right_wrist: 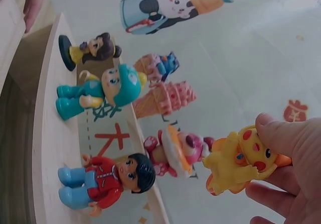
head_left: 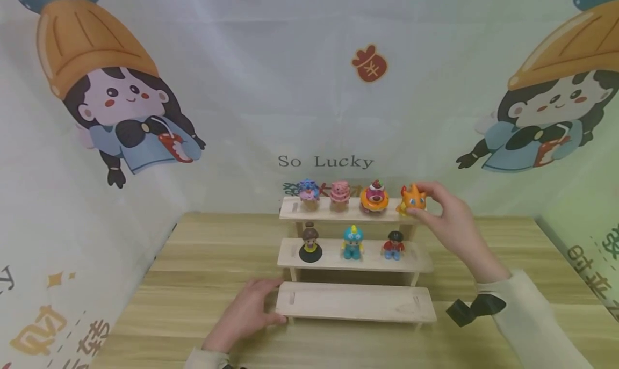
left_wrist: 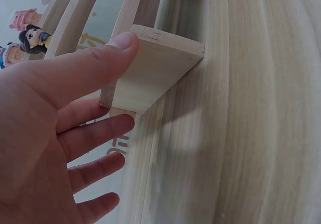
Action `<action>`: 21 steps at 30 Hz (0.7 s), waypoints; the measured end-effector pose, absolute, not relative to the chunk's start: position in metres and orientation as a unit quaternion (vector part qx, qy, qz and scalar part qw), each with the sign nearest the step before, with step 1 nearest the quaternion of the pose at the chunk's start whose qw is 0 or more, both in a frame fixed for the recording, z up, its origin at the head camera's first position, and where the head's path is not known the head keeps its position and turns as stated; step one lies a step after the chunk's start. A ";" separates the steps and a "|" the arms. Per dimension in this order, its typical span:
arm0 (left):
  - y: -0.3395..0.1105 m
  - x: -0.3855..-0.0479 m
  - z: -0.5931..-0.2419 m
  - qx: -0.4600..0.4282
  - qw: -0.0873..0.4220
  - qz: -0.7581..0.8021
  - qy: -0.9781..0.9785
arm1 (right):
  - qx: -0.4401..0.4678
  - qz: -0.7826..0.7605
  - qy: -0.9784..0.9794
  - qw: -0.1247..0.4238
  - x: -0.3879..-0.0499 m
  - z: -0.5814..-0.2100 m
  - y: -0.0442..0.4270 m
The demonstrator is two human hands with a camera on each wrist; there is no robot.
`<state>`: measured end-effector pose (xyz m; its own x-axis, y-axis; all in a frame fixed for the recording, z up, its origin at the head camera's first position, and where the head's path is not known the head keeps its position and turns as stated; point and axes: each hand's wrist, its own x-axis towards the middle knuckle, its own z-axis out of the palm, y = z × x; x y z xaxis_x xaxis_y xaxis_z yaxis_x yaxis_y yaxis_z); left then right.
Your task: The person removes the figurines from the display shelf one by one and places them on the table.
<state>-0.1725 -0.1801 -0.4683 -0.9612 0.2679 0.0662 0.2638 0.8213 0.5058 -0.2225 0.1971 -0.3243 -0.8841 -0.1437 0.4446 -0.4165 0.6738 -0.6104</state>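
Note:
The right hand [head_left: 454,226] pinches a yellow-orange figure [head_left: 414,200] at the right end of the top tier [head_left: 321,214] of a wooden stand. In the right wrist view, thumb and fingers [right_wrist: 281,199] hold this figure [right_wrist: 241,158] by its head, beside a pink figure in an orange ring [right_wrist: 186,151]. At the left end of the lowest tier [head_left: 355,303] is the left hand [head_left: 246,311]. Seen from the left wrist, its thumb [left_wrist: 108,58] touches the board's end [left_wrist: 145,73], the other fingers loosely spread.
Two cone-shaped figures [head_left: 308,195] [head_left: 340,196] and the ringed one share the top tier. On the middle tier [head_left: 372,264] stand a brown-haired figure [head_left: 310,244], a teal one [head_left: 352,244] and one in red [head_left: 394,246]. A printed cloth [head_left: 266,89] hangs behind the wooden table [head_left: 193,261].

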 end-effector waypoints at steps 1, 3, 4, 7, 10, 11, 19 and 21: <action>-0.180 -0.173 -0.469 0.139 0.005 0.265 0.954 | 0.159 0.370 -0.896 0.188 -0.219 -0.324 0.197; -0.180 -0.173 -0.469 0.139 0.006 0.264 0.954 | 0.164 0.366 -0.896 0.192 -0.213 -0.322 0.196; -0.180 -0.173 -0.469 0.140 0.006 0.265 0.954 | 0.165 0.366 -0.895 0.193 -0.210 -0.321 0.196; -0.180 -0.173 -0.469 0.140 0.007 0.265 0.954 | 0.170 0.367 -0.893 0.194 -0.201 -0.317 0.195; -0.180 -0.173 -0.468 0.141 0.008 0.266 0.954 | 0.177 0.369 -0.891 0.195 -0.193 -0.314 0.194; -0.180 -0.174 -0.468 0.141 0.008 0.265 0.954 | 0.180 0.368 -0.891 0.197 -0.190 -0.314 0.193; -0.180 -0.174 -0.470 0.138 0.012 0.268 0.954 | 0.184 0.351 -0.900 0.182 -0.164 -0.319 0.191; -0.180 -0.174 -0.470 0.138 0.015 0.269 0.953 | 0.185 0.343 -0.902 0.185 -0.157 -0.324 0.192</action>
